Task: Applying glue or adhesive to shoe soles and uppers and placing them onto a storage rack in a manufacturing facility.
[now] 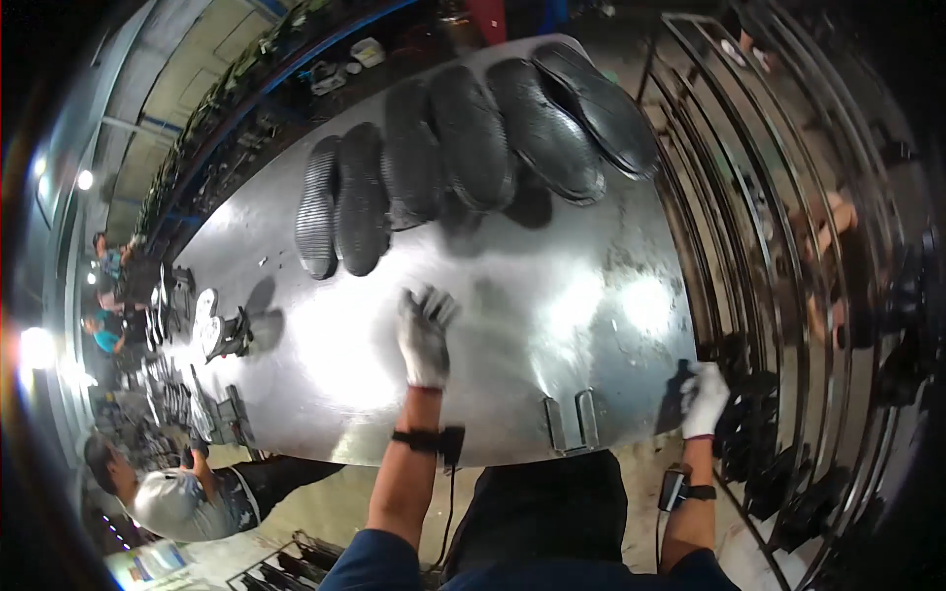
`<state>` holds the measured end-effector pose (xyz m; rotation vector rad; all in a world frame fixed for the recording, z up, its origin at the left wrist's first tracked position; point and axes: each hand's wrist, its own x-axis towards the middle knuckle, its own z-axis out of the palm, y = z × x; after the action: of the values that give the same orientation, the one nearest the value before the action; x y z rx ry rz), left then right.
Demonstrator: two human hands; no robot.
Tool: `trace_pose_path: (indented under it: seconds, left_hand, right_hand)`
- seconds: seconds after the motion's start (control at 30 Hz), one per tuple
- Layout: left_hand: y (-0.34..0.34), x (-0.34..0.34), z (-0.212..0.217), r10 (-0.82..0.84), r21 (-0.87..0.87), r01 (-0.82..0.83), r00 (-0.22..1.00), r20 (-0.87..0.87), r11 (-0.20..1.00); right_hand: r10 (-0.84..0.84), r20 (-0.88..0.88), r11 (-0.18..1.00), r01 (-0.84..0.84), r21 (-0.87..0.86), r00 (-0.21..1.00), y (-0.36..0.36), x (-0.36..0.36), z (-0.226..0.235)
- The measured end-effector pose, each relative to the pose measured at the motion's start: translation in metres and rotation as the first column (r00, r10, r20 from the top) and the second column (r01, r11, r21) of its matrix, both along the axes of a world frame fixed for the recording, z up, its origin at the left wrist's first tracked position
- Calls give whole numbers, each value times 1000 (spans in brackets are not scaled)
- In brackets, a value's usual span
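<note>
Six black soles (471, 138) lie in a row on the worktop (493, 364), top of the frame; that part looks done. The left hand (424, 340), mid-frame, looks empty, fingers loosely bent. The right hand (705, 399), lower right: cannot tell. What's left doesn't show.

The left grip (424, 341) has blurred fingers, so their exact pose is unclear. Beside the right grip (705, 399), a dark patch (682, 382) is too indistinct to name. The lower edge cuts off the blue sleeves (371, 564). A distant person in teal (105, 338) is too small for detail.
</note>
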<state>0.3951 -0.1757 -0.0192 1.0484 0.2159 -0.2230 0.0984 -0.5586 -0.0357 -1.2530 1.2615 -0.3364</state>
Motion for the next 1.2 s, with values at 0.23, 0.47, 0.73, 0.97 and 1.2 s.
trace_pose_path:
  seconds: [0.23,0.47,0.73,0.97,1.2]
  left_hand:
    - [21,125,88,156,-26,-159,985,-75,987]
    - [-33,-11,83,341,230,-331,940,-2,915]
    - [4,-97,-84,297,219,-235,902,-313,947]
    - [-7,-49,-139,-423,106,434,900,-108,895]
    - [-101,-86,-138,-608,675,477,792,-53,563]
  right_hand:
    - [144,-151,988,-150,-34,978,44,57,-28]
    - [518,374,779,-605,166,769,128,130,23]
    - [952,137,263,-960,93,274,100,150,136]
    - [723,311,609,-782,132,616,127,9,109]
    - [801,-243,556,-830,-33,546,108,-21,180]
